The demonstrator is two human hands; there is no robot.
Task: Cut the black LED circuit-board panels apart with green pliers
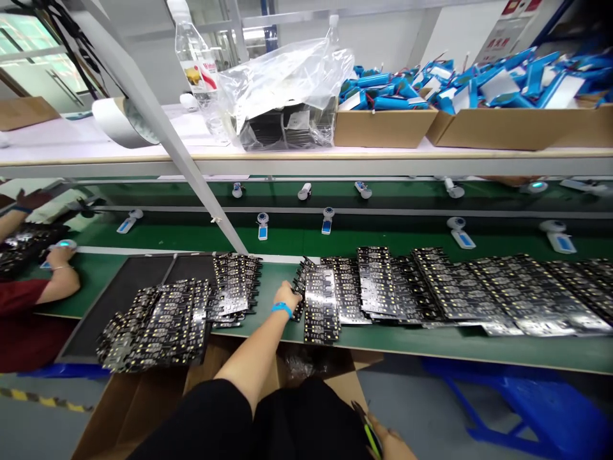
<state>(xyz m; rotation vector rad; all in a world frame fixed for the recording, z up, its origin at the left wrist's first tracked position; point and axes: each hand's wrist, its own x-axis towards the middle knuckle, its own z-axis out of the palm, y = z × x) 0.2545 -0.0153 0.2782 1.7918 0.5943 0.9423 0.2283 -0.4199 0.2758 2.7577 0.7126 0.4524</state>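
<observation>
My left hand (286, 297), with a blue wristband, is closed on the left edge of a black circuit board panel (301, 275) at the front of the bench. Next to it a shiny panel (322, 300) overhangs the bench edge slightly. Low in the view, my right hand (393, 444) holds pliers (370, 429) with green and black handles, partly cut off by the frame. Left of my left hand, more panels (234, 287) lean in a stack, and a further pile (163, 322) lies on a black tray (93, 326).
Rows of overlapping panels (507, 294) run along the bench to the right. A slanted metal post (191, 172) rises near the tray. Below are an open carton (138, 409) and a blue stool (522, 402). Boxes of blue batteries (498, 128) stand overhead. A co-worker's arm (60, 278) is at left.
</observation>
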